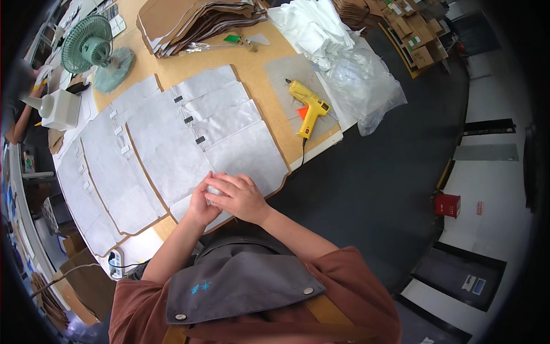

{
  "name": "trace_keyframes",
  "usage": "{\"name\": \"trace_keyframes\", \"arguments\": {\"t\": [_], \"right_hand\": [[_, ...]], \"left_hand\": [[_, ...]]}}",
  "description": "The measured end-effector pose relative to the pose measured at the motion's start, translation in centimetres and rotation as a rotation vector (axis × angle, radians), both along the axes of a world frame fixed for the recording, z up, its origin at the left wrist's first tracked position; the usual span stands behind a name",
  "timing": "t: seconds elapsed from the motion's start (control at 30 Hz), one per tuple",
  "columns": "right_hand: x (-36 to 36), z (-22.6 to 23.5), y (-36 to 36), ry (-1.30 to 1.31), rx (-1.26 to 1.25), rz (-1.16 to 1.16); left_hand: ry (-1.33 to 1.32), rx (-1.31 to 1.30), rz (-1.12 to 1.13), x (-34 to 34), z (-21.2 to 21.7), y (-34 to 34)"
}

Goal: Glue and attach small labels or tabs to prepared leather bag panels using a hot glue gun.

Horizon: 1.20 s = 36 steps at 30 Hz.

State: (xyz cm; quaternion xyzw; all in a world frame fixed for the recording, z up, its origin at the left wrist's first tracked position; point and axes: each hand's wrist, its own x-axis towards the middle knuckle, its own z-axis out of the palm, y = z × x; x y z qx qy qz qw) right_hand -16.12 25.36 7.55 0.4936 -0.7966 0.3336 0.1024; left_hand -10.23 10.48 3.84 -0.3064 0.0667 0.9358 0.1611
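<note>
My left hand (201, 204) and my right hand (242, 198) are brought together over the near edge of a silver-white sheet with a brown border (166, 135). Both are closed, fingers overlapping, around a small whitish thing (213, 190) that is mostly hidden; its kind cannot be made out. Thin wires and several small black blocks (188, 120) lie across the sheet's middle. To its left, similar overlapping sheets (109, 163) carry small white blocks (118, 131) along their wires.
A yellow hot glue gun (309, 109) rests on a grey mat (281, 71) at the right edge, its cord hanging down. Brown sheets (200, 23) are stacked at the back, near a green fan (87, 46). Clear plastic bags (366, 86) overhang the right side. A white bottle (60, 109) stands left.
</note>
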Motion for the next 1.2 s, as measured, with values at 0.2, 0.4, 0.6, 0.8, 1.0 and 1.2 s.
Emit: {"name": "trace_keyframes", "arguments": {"t": [0.2,0.4,0.6,0.8,1.0,1.2], "right_hand": [[1.5,0.9,1.0,-0.113,0.020,-0.015],[1.9,2.0,1.7,-0.322,0.013,-0.299],[0.3,-0.4,1.8,-0.548,-0.200,-0.203],[-1.5,2.9,1.2,-0.188,0.000,-0.144],[-4.3,4.0,3.7,-0.244,-0.129,0.121],[-14.8,-3.6,13.7,-0.509,-0.040,-0.607]], "left_hand": [[0.068,-0.053,-0.157,0.5,1.1,1.8],[-0.027,-0.151,-0.005,0.6,3.6,4.4],[0.225,-0.382,-0.081,0.3,3.0,4.3],[0.080,-0.351,0.116,-0.3,4.8,5.2],[0.018,-0.246,0.296,-0.3,2.4,4.0],[-0.144,-0.402,0.312,3.4,4.7,3.4]]}}
